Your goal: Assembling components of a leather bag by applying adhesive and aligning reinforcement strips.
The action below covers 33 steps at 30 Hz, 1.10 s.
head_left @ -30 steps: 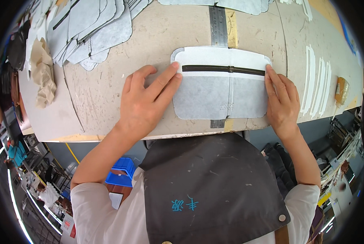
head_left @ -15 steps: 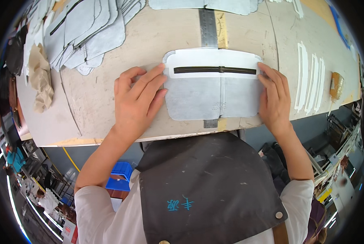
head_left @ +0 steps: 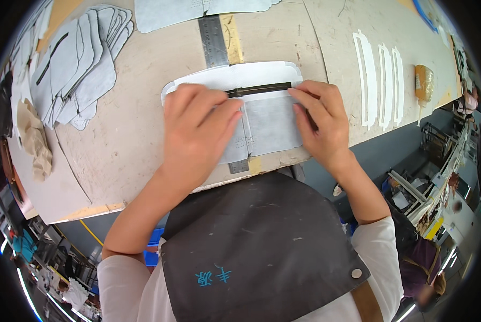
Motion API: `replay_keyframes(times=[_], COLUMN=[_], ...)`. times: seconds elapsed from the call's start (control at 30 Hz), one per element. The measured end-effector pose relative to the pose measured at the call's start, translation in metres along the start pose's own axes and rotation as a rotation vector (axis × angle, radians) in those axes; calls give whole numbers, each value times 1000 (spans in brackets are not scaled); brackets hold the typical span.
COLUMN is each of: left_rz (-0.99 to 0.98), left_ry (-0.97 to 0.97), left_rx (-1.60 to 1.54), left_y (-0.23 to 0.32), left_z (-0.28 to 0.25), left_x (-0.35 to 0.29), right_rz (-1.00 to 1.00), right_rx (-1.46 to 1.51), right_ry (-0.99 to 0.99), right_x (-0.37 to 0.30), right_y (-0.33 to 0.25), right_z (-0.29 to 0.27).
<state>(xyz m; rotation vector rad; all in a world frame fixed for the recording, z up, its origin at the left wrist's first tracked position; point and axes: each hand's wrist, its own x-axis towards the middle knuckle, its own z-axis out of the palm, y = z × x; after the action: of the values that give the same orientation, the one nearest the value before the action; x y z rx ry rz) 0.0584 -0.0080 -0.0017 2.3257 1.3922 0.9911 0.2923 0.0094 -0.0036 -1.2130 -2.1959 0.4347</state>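
A light grey panel (head_left: pixel 275 126) with rounded corners lies flat in front of me, a white strip along its far side. Set in that strip is a dark zipper (head_left: pixel 267 87). My left hand (head_left: pixel 194 134) is over the panel's left half and hides that end of the zipper. Motion smears its fingers, so their grip cannot be told. At the zipper's right end, my right hand (head_left: pixel 323 121) rests its fingertips on the panel, thumb and index finger apart.
A metal ruler (head_left: pixel 213 43) and a yellow strip (head_left: pixel 231 40) run under the panel. More grey panels (head_left: pixel 92 59) are stacked at far left, above crumpled brown paper (head_left: pixel 33 139). To the right lie white frame-shaped strips (head_left: pixel 366 80) and an amber bottle (head_left: pixel 424 83).
My left hand has moved right, from the panel's left edge onto its zipper area. My right hand has gone from the right edge to the zipper's right end. The view has shifted.
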Motion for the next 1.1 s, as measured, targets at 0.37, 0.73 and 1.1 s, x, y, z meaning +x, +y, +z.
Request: replay_keyframes(times=[0.37,0.73,1.1], left_rz=[-2,7,-246], left_ry=[-2,6,13], left_rx=[-44,-43,-6], left_y=[4,3,-22], left_z=[41,37,-21], left_x=[21,20,-22], right_rz=[-20,-143,-14], right_rx=[3,-244,-32], right_ry=[2,-37,-79], right_x=[-8,-3,14], right_y=[4,-5,-16], right_z=[8,6,-2])
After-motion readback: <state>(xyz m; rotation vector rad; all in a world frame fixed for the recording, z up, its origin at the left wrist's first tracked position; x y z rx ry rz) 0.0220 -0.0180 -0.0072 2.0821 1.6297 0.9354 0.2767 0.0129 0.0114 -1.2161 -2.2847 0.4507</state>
